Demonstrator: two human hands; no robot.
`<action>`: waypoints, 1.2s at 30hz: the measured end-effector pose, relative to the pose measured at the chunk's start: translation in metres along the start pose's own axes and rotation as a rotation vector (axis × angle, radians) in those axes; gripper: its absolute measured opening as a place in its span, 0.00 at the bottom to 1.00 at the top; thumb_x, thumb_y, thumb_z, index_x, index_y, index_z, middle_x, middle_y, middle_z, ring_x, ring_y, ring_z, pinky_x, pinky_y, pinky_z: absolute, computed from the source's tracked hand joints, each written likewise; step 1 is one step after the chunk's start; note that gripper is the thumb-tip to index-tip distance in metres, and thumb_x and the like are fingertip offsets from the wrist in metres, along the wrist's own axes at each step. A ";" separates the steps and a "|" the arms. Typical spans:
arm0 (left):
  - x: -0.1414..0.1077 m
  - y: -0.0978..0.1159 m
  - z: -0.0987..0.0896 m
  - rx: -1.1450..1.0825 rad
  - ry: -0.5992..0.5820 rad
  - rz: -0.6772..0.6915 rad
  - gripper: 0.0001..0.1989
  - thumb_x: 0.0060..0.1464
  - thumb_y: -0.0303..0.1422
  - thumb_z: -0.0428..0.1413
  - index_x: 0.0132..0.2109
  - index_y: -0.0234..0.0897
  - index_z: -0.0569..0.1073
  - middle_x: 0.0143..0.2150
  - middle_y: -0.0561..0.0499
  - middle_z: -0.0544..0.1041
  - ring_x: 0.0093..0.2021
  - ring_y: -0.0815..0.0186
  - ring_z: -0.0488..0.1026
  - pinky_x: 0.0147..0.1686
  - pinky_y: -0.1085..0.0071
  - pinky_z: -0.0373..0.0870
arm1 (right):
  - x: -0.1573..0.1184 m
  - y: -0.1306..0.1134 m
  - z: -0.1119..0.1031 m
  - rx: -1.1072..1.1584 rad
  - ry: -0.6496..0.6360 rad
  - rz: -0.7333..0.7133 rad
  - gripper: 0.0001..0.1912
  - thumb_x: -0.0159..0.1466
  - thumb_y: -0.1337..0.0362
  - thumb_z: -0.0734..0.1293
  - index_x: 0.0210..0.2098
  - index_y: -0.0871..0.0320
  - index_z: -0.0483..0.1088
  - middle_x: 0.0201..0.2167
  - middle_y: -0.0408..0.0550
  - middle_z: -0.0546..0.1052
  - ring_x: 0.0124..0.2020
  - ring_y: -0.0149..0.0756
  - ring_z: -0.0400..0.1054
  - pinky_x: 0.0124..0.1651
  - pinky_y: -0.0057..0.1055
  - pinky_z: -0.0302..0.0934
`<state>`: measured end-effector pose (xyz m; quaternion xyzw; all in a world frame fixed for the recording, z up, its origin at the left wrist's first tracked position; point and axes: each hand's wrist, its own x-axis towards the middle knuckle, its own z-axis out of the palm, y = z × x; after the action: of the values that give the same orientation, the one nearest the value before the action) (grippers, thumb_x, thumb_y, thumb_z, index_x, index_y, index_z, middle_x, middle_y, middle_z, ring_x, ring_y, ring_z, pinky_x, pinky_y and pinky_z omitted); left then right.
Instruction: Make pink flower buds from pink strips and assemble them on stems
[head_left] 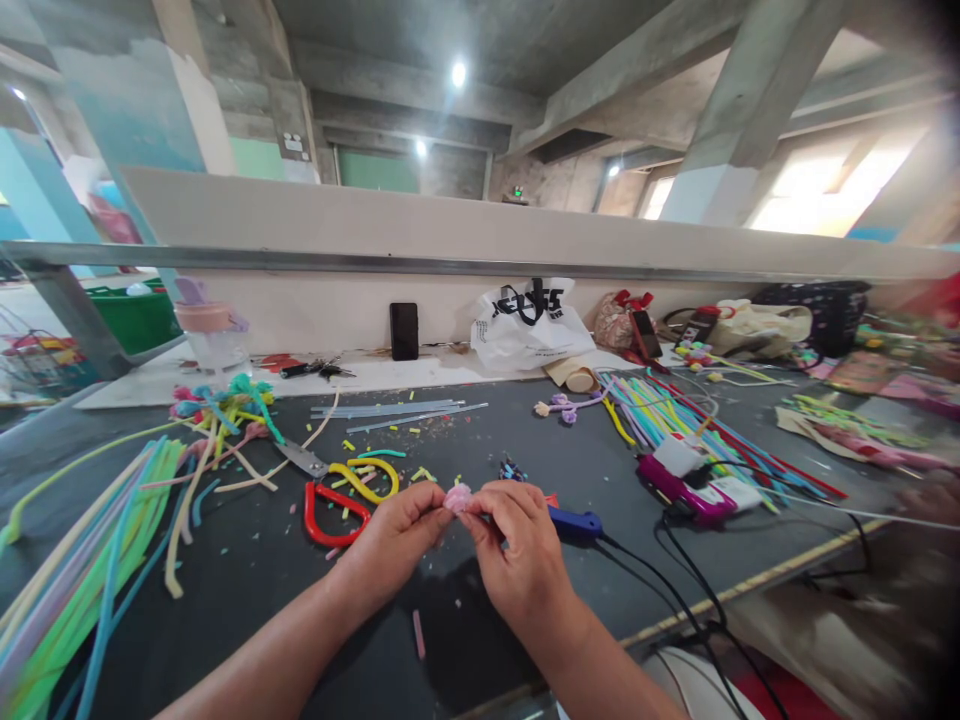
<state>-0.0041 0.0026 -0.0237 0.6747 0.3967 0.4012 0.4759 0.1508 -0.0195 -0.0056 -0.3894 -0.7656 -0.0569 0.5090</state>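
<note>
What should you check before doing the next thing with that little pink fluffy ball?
1. Pink fluffy ball held by both hands: ok, the left hand and right hand pinch it between their fingertips above the table.
2. Grip firm enough: cannot tell, the fingers cover most of the ball.
3. Red-handled scissors out of the way: ok, they lie on the dark table just left of the left hand, not touching it.
4. Blue tool and its black cable away from the wrists: ok, they lie to the right of the right hand.
5. Spare fuzzy sticks nearby: ok, a bundle lies further right.
</note>
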 end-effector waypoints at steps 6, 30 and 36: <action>-0.002 0.005 0.001 0.048 -0.001 0.004 0.15 0.56 0.40 0.49 0.26 0.35 0.63 0.23 0.57 0.59 0.25 0.72 0.54 0.25 0.75 0.52 | 0.003 -0.001 -0.001 0.058 -0.004 0.014 0.06 0.61 0.71 0.63 0.29 0.56 0.69 0.25 0.43 0.75 0.28 0.31 0.68 0.37 0.32 0.56; 0.002 -0.001 0.003 -0.493 0.022 -0.177 0.13 0.53 0.42 0.54 0.39 0.36 0.69 0.23 0.58 0.62 0.19 0.76 0.50 0.19 0.77 0.44 | -0.009 0.006 -0.003 -0.160 -0.009 -0.172 0.23 0.59 0.77 0.62 0.51 0.54 0.67 0.38 0.47 0.77 0.35 0.32 0.71 0.41 0.35 0.55; 0.001 0.000 0.004 -0.612 -0.025 -0.182 0.14 0.52 0.43 0.55 0.37 0.36 0.69 0.24 0.58 0.61 0.19 0.77 0.51 0.18 0.79 0.43 | -0.005 0.001 -0.002 -0.089 0.023 -0.167 0.16 0.61 0.75 0.62 0.46 0.54 0.69 0.35 0.47 0.78 0.34 0.33 0.71 0.41 0.35 0.57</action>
<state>0.0001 0.0024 -0.0245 0.4668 0.3104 0.4494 0.6955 0.1539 -0.0223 -0.0097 -0.3457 -0.7861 -0.1375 0.4937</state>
